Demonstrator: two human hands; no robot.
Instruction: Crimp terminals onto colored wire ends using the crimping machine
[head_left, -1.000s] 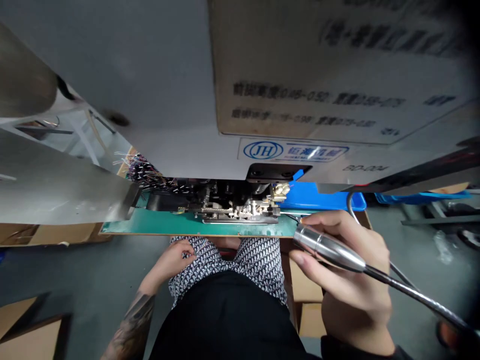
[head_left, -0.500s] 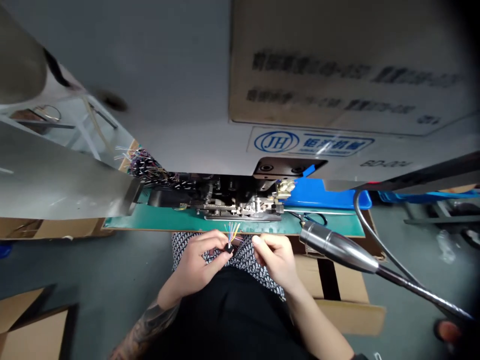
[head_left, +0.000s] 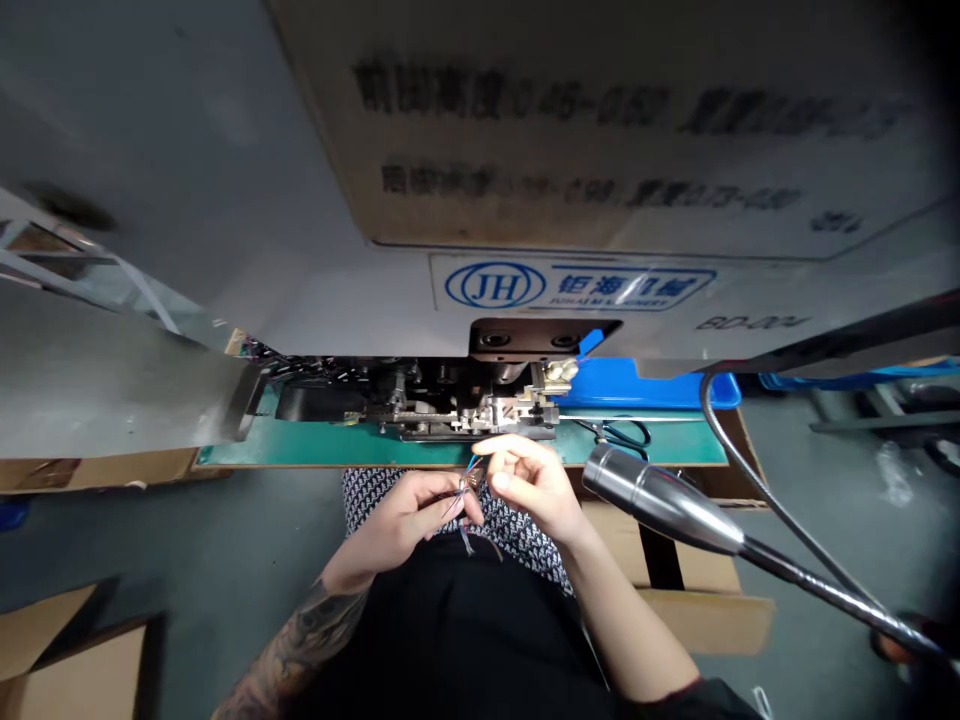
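My left hand (head_left: 416,515) is closed, thumb against fingers, on a bundle of thin coloured wires (head_left: 469,480) just in front of the machine. Blue and red wire ends stick up out of the grip, and paler strands (head_left: 468,544) hang down below it. Beside it, on the right, is my right hand (head_left: 529,488), its index finger stretched out to the tops of the wires. Its thumb is apart from that finger, and the other fingers are bent. Beyond the hands is the metal crimping mechanism (head_left: 480,415) of the machine. The cable's dark body is mostly hidden by my fingers.
The large grey machine housing (head_left: 315,290) overhangs the green work surface (head_left: 300,445). A metal gooseneck lamp (head_left: 664,505) reaches in from the right. Dark-handled scissors (head_left: 622,435) lie by a blue tray (head_left: 645,390). Cardboard boxes (head_left: 697,625) stand below.
My right hand has moved left to the wires and stretched out its index finger. In my left hand, the wires that stood fanned upright are now spread up and down.
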